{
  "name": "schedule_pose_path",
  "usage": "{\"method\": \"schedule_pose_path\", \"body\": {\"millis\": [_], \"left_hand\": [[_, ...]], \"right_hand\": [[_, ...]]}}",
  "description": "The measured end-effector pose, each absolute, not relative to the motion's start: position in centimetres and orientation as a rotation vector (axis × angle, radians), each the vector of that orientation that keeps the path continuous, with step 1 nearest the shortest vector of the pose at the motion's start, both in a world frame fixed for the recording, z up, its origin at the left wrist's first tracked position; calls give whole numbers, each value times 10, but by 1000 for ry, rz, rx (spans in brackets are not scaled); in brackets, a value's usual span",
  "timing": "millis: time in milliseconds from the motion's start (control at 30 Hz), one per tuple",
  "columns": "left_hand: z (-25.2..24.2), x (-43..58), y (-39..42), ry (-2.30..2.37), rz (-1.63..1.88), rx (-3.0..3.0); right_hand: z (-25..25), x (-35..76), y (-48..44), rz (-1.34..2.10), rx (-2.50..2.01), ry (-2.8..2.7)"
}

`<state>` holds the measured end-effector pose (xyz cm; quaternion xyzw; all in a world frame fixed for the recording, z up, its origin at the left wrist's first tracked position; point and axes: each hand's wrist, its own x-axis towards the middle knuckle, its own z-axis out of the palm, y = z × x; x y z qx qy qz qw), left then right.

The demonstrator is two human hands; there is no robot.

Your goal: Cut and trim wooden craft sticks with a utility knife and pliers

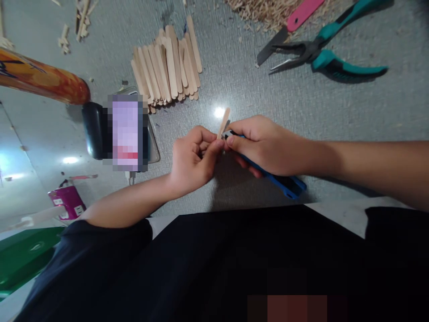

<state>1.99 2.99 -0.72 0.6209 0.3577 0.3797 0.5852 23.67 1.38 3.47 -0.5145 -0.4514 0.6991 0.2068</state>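
Near the middle of the head view, my left hand point(194, 160) pinches the lower end of a thin wooden stick point(224, 121), which points up and slightly right. My right hand point(268, 145) is wrapped round a blue utility knife point(288, 184). The knife's metal tip lies against or very near the stick, close to my left fingertips; exact contact is hard to tell. Beyond my hands, a pile of flat wooden sticks point(167, 67) lies on the grey table point(231, 85).
Green-handled pliers point(315, 51), a pink-handled blade point(303, 15) and wood shavings point(254, 11) are at the upper right. Leftward are a phone point(125, 129), a black case point(92, 129), an orange can point(43, 76) and a purple socket block point(69, 202).
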Motion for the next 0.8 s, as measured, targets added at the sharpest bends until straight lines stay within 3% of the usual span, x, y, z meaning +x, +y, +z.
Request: {"method": "schedule_pose_path", "body": {"millis": [800], "left_hand": [[5, 26, 33, 767, 824, 1120]], "right_hand": [[24, 255, 21, 2116, -1024, -1137]]}}
